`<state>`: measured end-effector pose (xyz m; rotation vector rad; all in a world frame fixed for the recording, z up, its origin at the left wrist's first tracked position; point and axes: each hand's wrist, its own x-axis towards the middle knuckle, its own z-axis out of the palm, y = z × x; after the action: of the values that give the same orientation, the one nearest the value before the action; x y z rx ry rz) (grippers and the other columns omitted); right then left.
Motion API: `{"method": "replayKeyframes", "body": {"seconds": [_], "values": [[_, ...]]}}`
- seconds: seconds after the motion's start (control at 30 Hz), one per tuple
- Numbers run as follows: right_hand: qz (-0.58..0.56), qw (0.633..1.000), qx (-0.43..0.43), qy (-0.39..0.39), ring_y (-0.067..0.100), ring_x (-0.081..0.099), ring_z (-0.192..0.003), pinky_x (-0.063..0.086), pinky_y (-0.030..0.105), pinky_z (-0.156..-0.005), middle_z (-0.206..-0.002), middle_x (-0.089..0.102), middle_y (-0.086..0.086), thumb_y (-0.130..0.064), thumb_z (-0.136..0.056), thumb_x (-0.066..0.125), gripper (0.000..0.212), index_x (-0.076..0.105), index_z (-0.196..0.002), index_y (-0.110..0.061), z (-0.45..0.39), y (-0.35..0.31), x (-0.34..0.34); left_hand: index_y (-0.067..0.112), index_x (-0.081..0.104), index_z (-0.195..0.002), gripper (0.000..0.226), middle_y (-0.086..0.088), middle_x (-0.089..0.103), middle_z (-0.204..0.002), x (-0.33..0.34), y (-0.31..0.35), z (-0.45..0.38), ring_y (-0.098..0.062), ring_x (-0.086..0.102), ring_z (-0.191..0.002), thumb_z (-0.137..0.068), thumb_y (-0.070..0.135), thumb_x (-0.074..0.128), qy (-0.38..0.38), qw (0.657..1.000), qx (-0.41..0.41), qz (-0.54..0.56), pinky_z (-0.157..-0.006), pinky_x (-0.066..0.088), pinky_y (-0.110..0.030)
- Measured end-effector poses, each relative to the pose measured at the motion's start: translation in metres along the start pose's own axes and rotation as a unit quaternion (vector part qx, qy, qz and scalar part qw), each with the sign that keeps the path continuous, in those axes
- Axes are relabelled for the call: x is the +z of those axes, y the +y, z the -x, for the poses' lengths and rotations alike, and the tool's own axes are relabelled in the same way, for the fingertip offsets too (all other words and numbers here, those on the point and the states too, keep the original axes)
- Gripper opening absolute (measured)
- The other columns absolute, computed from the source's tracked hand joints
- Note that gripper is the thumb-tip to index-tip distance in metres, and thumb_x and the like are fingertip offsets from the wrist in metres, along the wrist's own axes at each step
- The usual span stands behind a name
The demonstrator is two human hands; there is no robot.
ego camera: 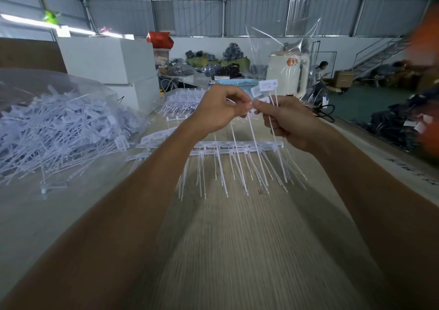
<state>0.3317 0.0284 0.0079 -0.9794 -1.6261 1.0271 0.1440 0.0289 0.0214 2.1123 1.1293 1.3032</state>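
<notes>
Tag ties (267, 87) were the job here: white plastic ones with a small flat label head and a long thin tail. The right hand (285, 122) was closed around a small bunch of them, thumb clamped on the stems. The label heads stuck up just above the grip and the tails dropped out below the fist toward the table (225, 238). The left hand (219, 110) sat just beside it, thumb tips nearly touching, with its thumb and forefinger pinched on what looked like one tie (252, 133) at the edge of the bunch. Couldn't tell if it had only the one, it was too blurry in there.

What mattered, I reckon: the long axis of the bunch ran close to upright, heads above the grip, tails below and slanting a bit to the right. The pinched tie lay on the left-hand side of the right fist, so the left hand was the nearer one. Pulling it free would want a move along the stem or straight sideways, otherwise the tails tangle.

Below both grips and well apart from them, an uncut strip of ties (237, 146) lay flat on the table. Further off, left of the left hand, was a big loose heap (59, 129) in clear plastic.
</notes>
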Motion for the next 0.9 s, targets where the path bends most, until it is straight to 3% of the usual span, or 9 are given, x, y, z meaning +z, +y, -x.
{"method": "replayKeyframes", "body": {"seconds": [0.1,0.23,0.37,0.53,0.6,0.7,0.77,0.83,0.9], "values": [[-0.064,0.998,-0.01,0.013,0.005,0.029,-0.046,0.024,0.018,-0.04,-0.054,0.036,-0.01,-0.029,-0.098,0.064,0.021,0.062,-0.085,-0.013,-0.003,-0.004,-0.002,0.005,0.072,-0.098,0.024,0.001,0.07,-0.088,-0.003,-0.003,-0.002,-0.012,0.064,-0.082,-0.098,0.027,0.064,0.029,0.998,-0.037,-0.031,-0.079,0.05,-0.027],[-0.065,0.998,-0.009,-0.008,0.005,0.029,-0.046,0.024,0.018,-0.041,-0.055,0.038,-0.011,-0.03,-0.1,0.061,0.021,0.06,-0.084,-0.016,-0.003,-0.004,0.0,-0.007,0.065,-0.094,0.046,-0.013,0.07,-0.08,-0.003,-0.005,-0.001,-0.005,0.061,-0.062,-0.103,0.037,0.053,0.012,0.998,-0.058,-0.034,-0.069,0.044,-0.028],[-0.04,0.999,-0.016,-0.005,0.006,0.029,-0.047,0.023,0.02,-0.042,-0.058,0.038,-0.007,-0.031,-0.103,0.056,0.026,0.056,-0.08,-0.019,-0.002,-0.007,0.01,0.002,0.062,-0.084,0.036,0.0,0.064,-0.07,0.0,-0.003,-0.003,0.0,0.058,-0.054,-0.105,0.029,0.05,0.016,0.998,-0.056,-0.02,-0.061,0.049,-0.018],[0.023,0.999,-0.029,0.017,0.007,0.035,-0.046,0.021,0.022,-0.045,-0.063,0.043,-0.001,-0.037,-0.105,0.051,0.029,0.052,-0.081,-0.02,0.001,-0.013,0.027,-0.006,0.063,-0.085,0.035,-0.008,0.055,-0.068,-0.007,0.0,-0.006,-0.012,0.052,-0.058,-0.102,0.023,0.056,0.076,0.994,-0.076,0.028,-0.064,0.042,-0.026],[0.042,0.998,-0.048,0.028,0.008,0.036,-0.048,0.024,0.023,-0.045,-0.064,0.045,-0.002,-0.035,-0.106,0.049,0.023,0.054,-0.087,-0.022,0.002,-0.014,0.033,-0.013,0.064,-0.092,0.036,-0.01,0.052,-0.071,-0.009,0.001,-0.007,-0.012,0.05,-0.058,-0.1,0.022,0.057,0.089,0.992,-0.084,0.04,-0.067,0.04,-0.029],[0.124,0.983,-0.12,0.058,0.002,0.043,-0.05,0.035,0.019,-0.047,-0.068,0.049,-0.004,-0.029,-0.107,0.047,0.021,0.058,-0.106,-0.012,0.003,-0.013,0.036,-0.002,0.068,-0.085,0.028,0.001,0.053,-0.058,-0.01,0.003,-0.007,-0.007,0.047,-0.05,-0.099,0.021,0.059,0.082,0.989,-0.107,0.052,-0.067,0.04,-0.03],[0.184,0.966,-0.166,0.077,0.009,0.051,-0.06,0.046,0.033,-0.059,-0.076,0.055,0.002,-0.026,-0.107,0.047,0.027,0.056,-0.116,-0.002,0.004,-0.011,0.038,0.003,0.07,-0.082,0.025,0.01,0.052,-0.05,-0.011,0.005,-0.007,-0.005,0.046,-0.047,-0.098,0.018,0.059,0.074,0.989,-0.117,0.057,-0.063,0.039,-0.027],[0.239,0.948,-0.184,0.099,0.029,0.06,-0.075,0.052,0.05,-0.074,-0.089,0.064,0.014,-0.029,-0.106,0.046,0.031,0.054,-0.119,-0.002,0.004,-0.009,0.039,0.009,0.072,-0.079,0.024,0.013,0.053,-0.045,-0.013,0.008,-0.006,-0.002,0.046,-0.043,-0.098,0.015,0.058,0.064,0.989,-0.117,0.057,-0.053,0.037,-0.017],[0.287,0.932,-0.191,0.117,0.035,0.063,-0.08,0.052,0.053,-0.075,-0.093,0.067,0.018,-0.035,-0.106,0.044,0.035,0.05,-0.122,-0.005,0.003,-0.007,0.039,0.013,0.07,-0.074,0.027,0.014,0.054,-0.042,-0.014,0.01,-0.004,0.002,0.044,-0.038,-0.098,0.011,0.057,0.057,0.99,-0.114,0.064,-0.044,0.033,-0.01]]}}
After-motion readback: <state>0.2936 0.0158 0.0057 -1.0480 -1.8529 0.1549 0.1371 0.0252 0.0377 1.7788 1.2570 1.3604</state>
